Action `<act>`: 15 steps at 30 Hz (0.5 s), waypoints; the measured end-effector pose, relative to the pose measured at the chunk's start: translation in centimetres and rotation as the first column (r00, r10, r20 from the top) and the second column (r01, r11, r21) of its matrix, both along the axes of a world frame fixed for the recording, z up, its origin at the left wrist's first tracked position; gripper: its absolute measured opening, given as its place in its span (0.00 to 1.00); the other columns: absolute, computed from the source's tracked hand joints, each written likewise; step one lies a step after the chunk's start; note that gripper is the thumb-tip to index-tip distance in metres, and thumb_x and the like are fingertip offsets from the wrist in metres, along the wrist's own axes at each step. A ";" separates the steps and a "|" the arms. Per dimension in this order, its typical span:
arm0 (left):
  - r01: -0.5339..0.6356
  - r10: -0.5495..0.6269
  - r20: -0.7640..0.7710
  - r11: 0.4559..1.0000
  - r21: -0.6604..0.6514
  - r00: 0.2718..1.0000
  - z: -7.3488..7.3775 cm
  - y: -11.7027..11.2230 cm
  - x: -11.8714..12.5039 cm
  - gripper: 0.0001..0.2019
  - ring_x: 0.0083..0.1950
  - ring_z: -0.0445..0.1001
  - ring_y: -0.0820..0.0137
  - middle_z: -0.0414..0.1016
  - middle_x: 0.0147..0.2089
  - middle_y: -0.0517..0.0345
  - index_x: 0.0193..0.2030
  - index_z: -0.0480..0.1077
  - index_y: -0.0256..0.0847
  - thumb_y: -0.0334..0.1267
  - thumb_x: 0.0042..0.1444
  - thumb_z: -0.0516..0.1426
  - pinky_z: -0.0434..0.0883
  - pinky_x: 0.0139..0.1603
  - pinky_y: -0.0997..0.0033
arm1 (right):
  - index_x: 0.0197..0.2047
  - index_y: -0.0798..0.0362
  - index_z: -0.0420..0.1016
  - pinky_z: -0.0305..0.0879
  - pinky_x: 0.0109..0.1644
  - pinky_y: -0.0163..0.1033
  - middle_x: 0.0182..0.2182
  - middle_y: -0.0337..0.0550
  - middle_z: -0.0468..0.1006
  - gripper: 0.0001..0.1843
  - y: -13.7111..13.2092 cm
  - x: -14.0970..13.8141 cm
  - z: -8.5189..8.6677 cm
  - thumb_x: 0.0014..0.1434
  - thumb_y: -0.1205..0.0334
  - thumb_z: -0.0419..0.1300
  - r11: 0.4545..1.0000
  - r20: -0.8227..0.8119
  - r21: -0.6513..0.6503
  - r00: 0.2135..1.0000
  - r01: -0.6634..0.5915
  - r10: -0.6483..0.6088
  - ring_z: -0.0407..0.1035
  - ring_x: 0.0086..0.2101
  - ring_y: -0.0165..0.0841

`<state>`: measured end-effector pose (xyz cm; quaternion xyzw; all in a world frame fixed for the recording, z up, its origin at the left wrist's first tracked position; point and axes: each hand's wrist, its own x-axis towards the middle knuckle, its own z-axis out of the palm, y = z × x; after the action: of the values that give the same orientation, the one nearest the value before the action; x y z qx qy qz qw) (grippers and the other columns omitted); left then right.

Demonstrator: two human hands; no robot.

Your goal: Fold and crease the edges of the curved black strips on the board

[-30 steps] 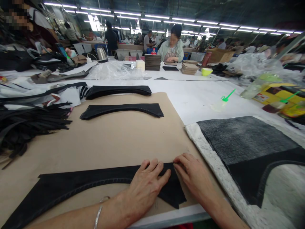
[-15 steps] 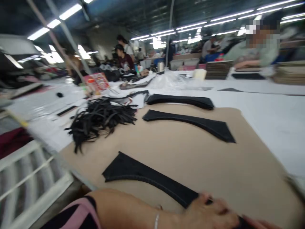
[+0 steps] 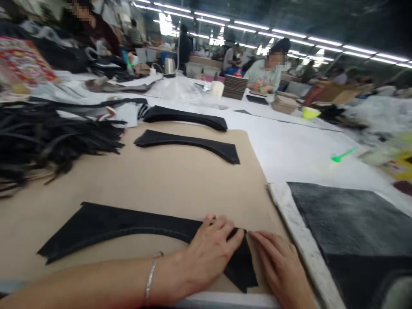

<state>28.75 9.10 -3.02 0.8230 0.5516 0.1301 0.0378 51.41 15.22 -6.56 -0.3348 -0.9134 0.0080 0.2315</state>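
A long curved black leather piece [image 3: 116,227] lies along the near edge of a tan cardboard sheet [image 3: 174,184]. My left hand [image 3: 210,251] lies flat on its right end, fingers spread and pressing down. My right hand [image 3: 278,262] rests beside it on the cardboard, fingers stretched out, fingertips touching the piece's right edge. A bracelet sits on my left wrist. Two more curved black pieces lie farther back: one [image 3: 189,143] on the cardboard, another [image 3: 183,116] just beyond it.
A heap of black strips [image 3: 41,139] is piled at the left. A dark textured mat [image 3: 350,219] on a white board lies at the right. A green-tipped bottle [image 3: 343,155] lies on the white table. A person in pale green sits at the far end; others work behind.
The view swung left and then back to the right. Both hands have stayed on the right end of the near black piece, pressing it flat.
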 end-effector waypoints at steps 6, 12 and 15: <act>0.029 -0.029 0.031 1.000 0.002 0.999 -1.0 0.9 1.0 0.17 0.56 0.63 0.62 0.67 0.57 0.53 0.60 0.62 0.44 0.32 0.66 0.50 0.61 0.55 0.57 | 0.58 0.54 0.69 0.55 0.51 0.44 0.47 0.46 0.73 0.25 -1.1 -0.5 0.0 0.61 0.76 0.44 0.998 0.024 -0.052 0.999 0.036 -0.035 0.66 0.46 0.37; 0.048 -0.044 -0.049 0.994 0.099 0.998 -2.3 0.9 0.8 0.15 0.58 0.61 0.63 0.68 0.57 0.59 0.59 0.64 0.46 0.34 0.67 0.50 0.58 0.58 0.58 | 0.55 0.53 0.72 0.53 0.51 0.45 0.46 0.45 0.74 0.26 -1.4 -1.3 0.5 0.60 0.78 0.44 0.997 -0.024 -0.064 0.999 0.039 -0.041 0.66 0.44 0.37; 0.109 -0.093 -0.112 0.983 0.145 0.989 -2.6 0.8 0.4 0.16 0.60 0.60 0.64 0.67 0.59 0.59 0.60 0.63 0.46 0.34 0.67 0.49 0.56 0.59 0.58 | 0.54 0.53 0.72 0.53 0.50 0.45 0.46 0.44 0.75 0.25 -1.6 -1.4 0.7 0.61 0.79 0.44 0.996 -0.009 -0.038 0.997 0.076 -0.076 0.66 0.44 0.37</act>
<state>29.16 9.89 -5.67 0.8562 0.4990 0.1258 -0.0470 49.98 13.60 -5.88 -0.3736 -0.8984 0.0179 0.2301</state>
